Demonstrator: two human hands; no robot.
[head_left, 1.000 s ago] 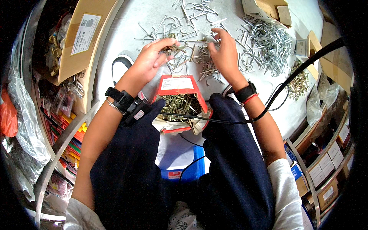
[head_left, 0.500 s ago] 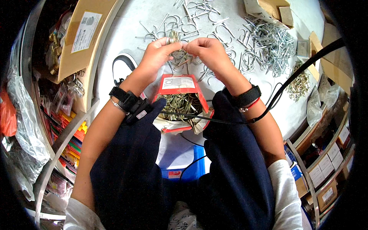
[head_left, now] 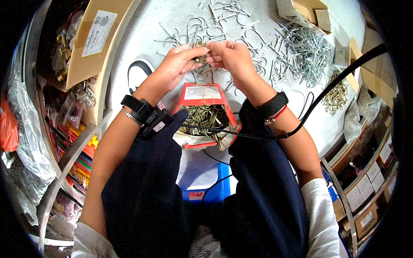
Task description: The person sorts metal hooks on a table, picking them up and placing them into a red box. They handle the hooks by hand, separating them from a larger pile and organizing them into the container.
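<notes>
My left hand (head_left: 174,64) is closed on a small bunch of brass-coloured metal hooks (head_left: 198,44), held above the floor. Meeting it from the other side, my right hand (head_left: 234,56) has thumb and fingertips pressed together at the same bunch; what exactly lies in its pinch is hidden by the fingers. Below both hands, between my knees, an opened red-and-white cardboard box (head_left: 223,95) holds many brass-coloured hooks (head_left: 206,118). Beyond the hands, loose silver J-shaped hooks (head_left: 215,32) lie scattered over the pale floor.
A dense silver hook pile (head_left: 305,51) and a smaller brass-coloured pile (head_left: 335,93) lie to the right, near an open carton (head_left: 301,13). Stocked shelves flank both sides. A black cable (head_left: 327,92) crosses my right forearm. A blue container (head_left: 211,193) sits below the box.
My right hand has shifted slightly left and turned, its lower fingers now showing beneath the bunch. The left hand stays near the same place, and the brass-coloured hooks are more covered by fingers.
</notes>
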